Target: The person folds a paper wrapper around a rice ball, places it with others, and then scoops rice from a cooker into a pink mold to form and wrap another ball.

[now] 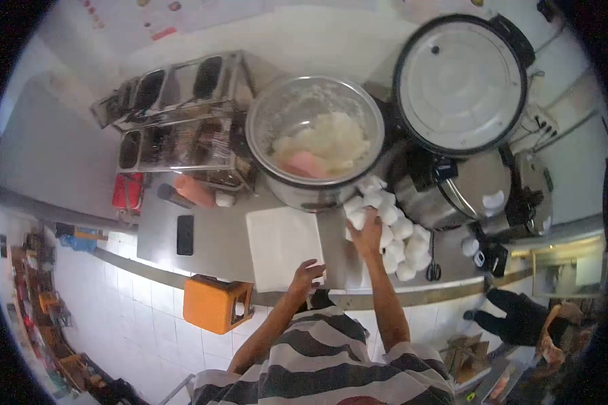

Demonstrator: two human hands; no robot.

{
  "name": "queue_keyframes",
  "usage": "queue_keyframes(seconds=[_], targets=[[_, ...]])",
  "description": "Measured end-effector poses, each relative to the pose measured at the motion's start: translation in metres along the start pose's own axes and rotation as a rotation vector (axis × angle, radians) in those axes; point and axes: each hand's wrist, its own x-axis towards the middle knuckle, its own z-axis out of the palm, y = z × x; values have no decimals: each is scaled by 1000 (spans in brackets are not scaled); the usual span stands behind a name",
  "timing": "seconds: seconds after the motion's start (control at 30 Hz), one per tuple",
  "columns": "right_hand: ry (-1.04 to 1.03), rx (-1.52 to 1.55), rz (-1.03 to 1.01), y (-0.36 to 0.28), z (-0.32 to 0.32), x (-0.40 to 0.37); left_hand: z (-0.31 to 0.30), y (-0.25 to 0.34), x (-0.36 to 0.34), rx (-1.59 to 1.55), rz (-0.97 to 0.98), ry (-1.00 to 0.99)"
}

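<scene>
My right hand [367, 237] reaches into a pile of white rounded bundles [400, 228], its fingers around one at the pile's left side. What the bundles are made of is too blurred to tell. My left hand [308, 276] hovers at the near right corner of a white rectangular tray [284, 236], with its fingers bent, somewhat apart and holding nothing visible. Behind the tray stands a large metal pot [270, 177] with a soft white mass, looking like cooked rice [334, 138], and a pink object [304, 164] in it.
A raised lid [461, 84] and a second cooker [425, 192] stand right of the pot. Scissors [434, 271] lie beside the bundles. At left are a rack of metal containers [182, 145], a pink bottle [194, 191] and a phone [185, 235]. An orange stool [213, 304] stands below; another person [520, 317] is at lower right.
</scene>
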Motion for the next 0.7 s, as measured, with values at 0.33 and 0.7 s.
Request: queue_keyframes(seconds=[0.33,0.7], targets=[[259,51,-446,-177,-107,101,-89,96,-64,-65,237,640],[-929,-650,-647,-218,13,240,28,242,-30,-145,597,123]])
